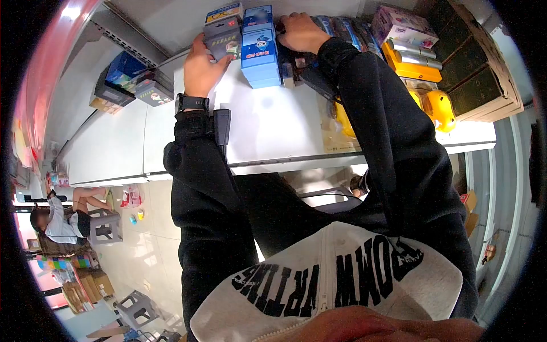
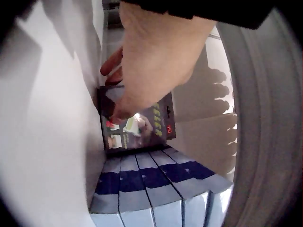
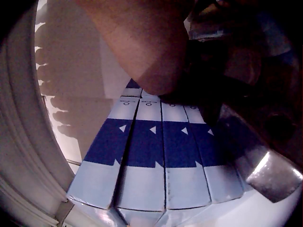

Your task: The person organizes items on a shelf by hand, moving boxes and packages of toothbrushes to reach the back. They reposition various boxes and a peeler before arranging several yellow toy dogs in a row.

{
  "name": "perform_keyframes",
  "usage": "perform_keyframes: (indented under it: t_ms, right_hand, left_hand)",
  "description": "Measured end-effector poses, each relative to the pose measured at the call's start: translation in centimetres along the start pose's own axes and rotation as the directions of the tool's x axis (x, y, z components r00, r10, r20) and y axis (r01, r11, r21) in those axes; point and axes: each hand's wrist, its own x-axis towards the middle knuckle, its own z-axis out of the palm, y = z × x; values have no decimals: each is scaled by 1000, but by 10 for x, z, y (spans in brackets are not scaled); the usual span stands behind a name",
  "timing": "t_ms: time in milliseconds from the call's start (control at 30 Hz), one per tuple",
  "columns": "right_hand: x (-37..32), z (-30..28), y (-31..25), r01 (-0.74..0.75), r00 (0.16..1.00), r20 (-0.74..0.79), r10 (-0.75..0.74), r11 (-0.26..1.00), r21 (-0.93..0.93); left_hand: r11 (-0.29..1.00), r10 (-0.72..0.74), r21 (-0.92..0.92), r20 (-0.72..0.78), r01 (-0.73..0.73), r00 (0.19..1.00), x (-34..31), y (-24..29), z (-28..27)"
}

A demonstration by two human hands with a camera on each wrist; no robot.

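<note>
My left hand [image 1: 205,68] grips a dark grey peeler box [image 1: 225,44], its thumb across the printed front. In the left wrist view the thumb of the left hand [image 2: 154,56] lies on the peeler box [image 2: 142,125] and other fingers reach past its side. Directly beside it stands a row of blue-and-white boxes [image 1: 260,60], also seen as upright slabs [image 3: 147,142] in the right wrist view. My right hand [image 1: 305,34] is at the far end of this row, over dark packages, fingers bent; what its fingertips touch is hidden.
Toward the right stand blister packs [image 1: 342,31], a purple-white box [image 1: 404,25], a yellow box [image 1: 413,65], a yellow item [image 1: 440,111] and dark cartons [image 1: 473,62]. More boxes [image 1: 154,88] stand at left. A person [image 1: 65,225] sits far left near a grey stool [image 1: 105,227].
</note>
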Motion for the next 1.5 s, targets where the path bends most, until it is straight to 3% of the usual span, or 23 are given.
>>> perform_keyframes:
  t_ms: [167,467,533,667,767,967,1067,1167,1200,1267,1333,1400,1500]
  right_hand:
    - [3,2,2,-7,1000,14,7,1000,15]
    - [-3,-13,-9,-39,998,57,40,999,-16]
    - [-4,-18,-13,-73,994,77,76,996,-46]
    - [-2,-5,-2,-12,1000,-6,12,1000,10]
    - [0,-1,-1,-31,999,11,31,999,21]
    - [1,-3,-2,-41,996,80,39,999,20]
    - [1,-7,-4,-52,996,80,49,998,45]
    - [1,3,3,-18,999,-27,21,997,77]
    - [-1,3,2,-12,999,-51,16,998,66]
    - [-1,1,1,-18,999,-35,20,998,52]
    - [-1,-2,0,-45,998,46,43,998,44]
    - [-1,-6,-3,-31,997,76,30,999,13]
    - [-3,-9,-5,-26,997,72,27,999,-20]
  left_hand:
    - [1000,3,-20,-8,-3,1000,1,-6,8]
    - [986,-137,-84,51,141,989,0,-3,8]
    - [987,-132,-84,64,137,989,0,-7,9]
    - [987,-128,-93,32,131,991,0,-1,7]
    - [998,-66,20,53,65,996,-2,3,3]
    - [981,-147,-110,113,160,983,-3,-13,10]
    - [987,-157,-17,154,161,976,-2,-16,11]
    - [988,-101,121,63,93,993,-1,-6,0]
    - [981,-31,189,-69,43,997,-1,-8,-3]
    - [941,139,336,-307,-30,941,2,-21,-16]
    - [820,346,568,-398,-68,849,12,-44,-44]
    - [759,387,643,-571,101,724,10,-53,-67]
    - [747,209,583,-662,320,719,-3,-71,-84]
